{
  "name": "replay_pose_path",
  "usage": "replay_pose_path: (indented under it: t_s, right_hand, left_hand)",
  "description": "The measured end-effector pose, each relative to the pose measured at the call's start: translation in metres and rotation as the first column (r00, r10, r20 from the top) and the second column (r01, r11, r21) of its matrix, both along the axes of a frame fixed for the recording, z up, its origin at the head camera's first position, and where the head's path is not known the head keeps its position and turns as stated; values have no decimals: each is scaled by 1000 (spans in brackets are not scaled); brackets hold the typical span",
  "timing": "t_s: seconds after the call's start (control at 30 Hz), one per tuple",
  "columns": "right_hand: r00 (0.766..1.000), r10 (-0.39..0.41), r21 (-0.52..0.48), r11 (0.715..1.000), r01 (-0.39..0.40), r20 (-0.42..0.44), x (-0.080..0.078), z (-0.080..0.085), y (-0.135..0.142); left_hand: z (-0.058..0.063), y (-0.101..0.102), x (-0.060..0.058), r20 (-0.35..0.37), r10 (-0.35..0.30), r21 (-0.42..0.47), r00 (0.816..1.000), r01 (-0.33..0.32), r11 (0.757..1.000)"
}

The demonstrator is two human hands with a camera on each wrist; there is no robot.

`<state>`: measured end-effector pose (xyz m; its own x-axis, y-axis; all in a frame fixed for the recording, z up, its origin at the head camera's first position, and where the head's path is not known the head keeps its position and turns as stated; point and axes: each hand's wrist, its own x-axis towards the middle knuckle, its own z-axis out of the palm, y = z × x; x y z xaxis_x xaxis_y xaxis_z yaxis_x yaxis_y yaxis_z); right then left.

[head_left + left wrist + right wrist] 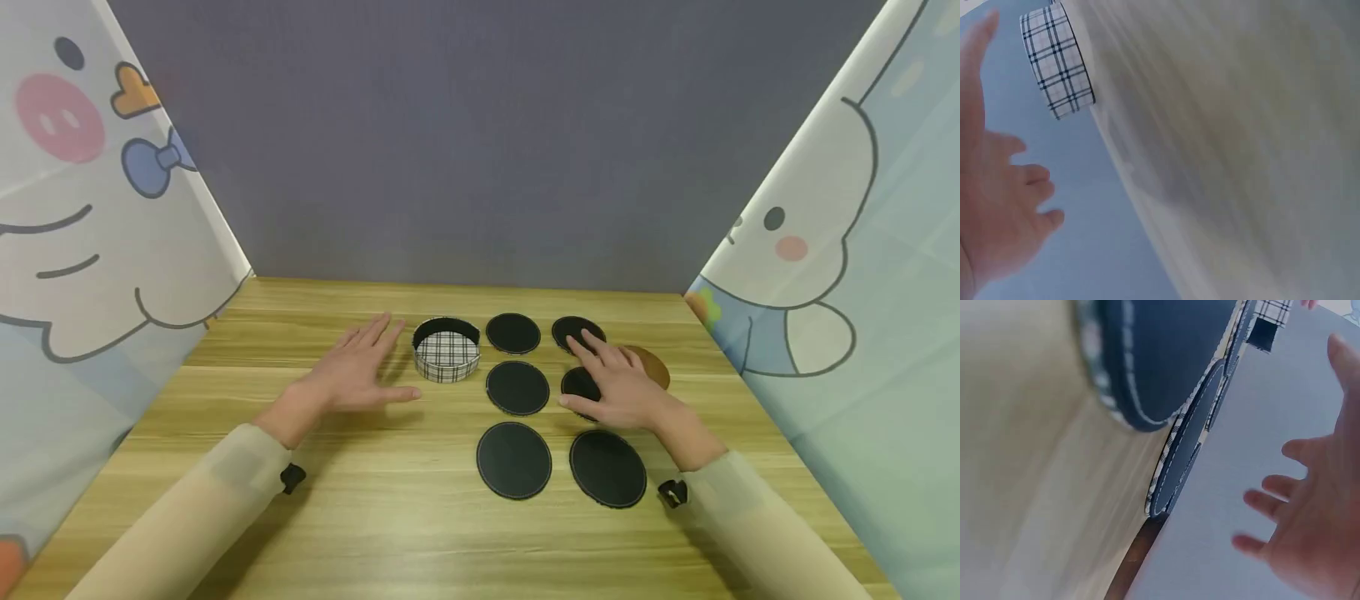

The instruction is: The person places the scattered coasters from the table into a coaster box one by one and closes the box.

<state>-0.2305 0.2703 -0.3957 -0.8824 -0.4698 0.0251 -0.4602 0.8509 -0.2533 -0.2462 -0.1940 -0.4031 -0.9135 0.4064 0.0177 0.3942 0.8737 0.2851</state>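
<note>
A round coaster holder (446, 367) in white-and-black plaid, dark inside its wall, stands left of the coasters. To its left hovers my left hand (352, 367), fingers spread, holding nothing; the left wrist view shows the holder's plaid side (1058, 61) beyond the thumb. Over the right column of black round coasters (607, 469) is my right hand (621, 385), fingers apart and empty. It partly hides the middle coaster (577, 385) and overlaps the far one (573, 327). A brown disc (655, 367) shows partly behind this hand. Pale stitching rims the coasters (1188, 437) in the right wrist view.
More black coasters (513, 333) lie in a column between the holder and my right hand. All rest on a wood-grain table (390, 517). A grey panel (465, 150) rises at the back, with cartoon-printed cloths (67, 208) at both sides.
</note>
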Motion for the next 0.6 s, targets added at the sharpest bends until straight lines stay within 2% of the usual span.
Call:
replay_pose_path:
  t_s: [0.1, 0.2, 0.27, 0.33, 0.47, 0.53, 0.6]
  right_hand:
    - [1000, 27, -111, 993, -26, 4, 7, 2, 7]
    - [996, 74, -234, 970, -62, 42, 16, 5, 21]
    - [988, 119, -290, 953, -85, 103, 22, 8, 31]
    - [970, 164, -309, 945, -102, 181, 28, 8, 41]
    - [924, 221, -295, 947, -127, 311, 39, 5, 54]
    - [909, 235, -297, 946, -132, 343, 43, 2, 57]
    - [904, 258, -310, 939, -151, 341, 46, -2, 59]
  left_hand:
    - [-3, 2, -9, 58, 21, 156, 998, -30, 987]
    - [-6, 7, -23, 127, 16, 293, 992, -53, 955]
    - [-8, 11, -32, 166, -10, 350, 986, -49, 935]
    - [-9, 14, -40, 197, -33, 381, 980, -45, 923]
    - [-12, 20, -51, 246, -75, 399, 966, -30, 917]
    - [-14, 23, -54, 267, -77, 391, 961, -35, 920]
    - [-15, 24, -56, 288, -73, 379, 955, -44, 924]
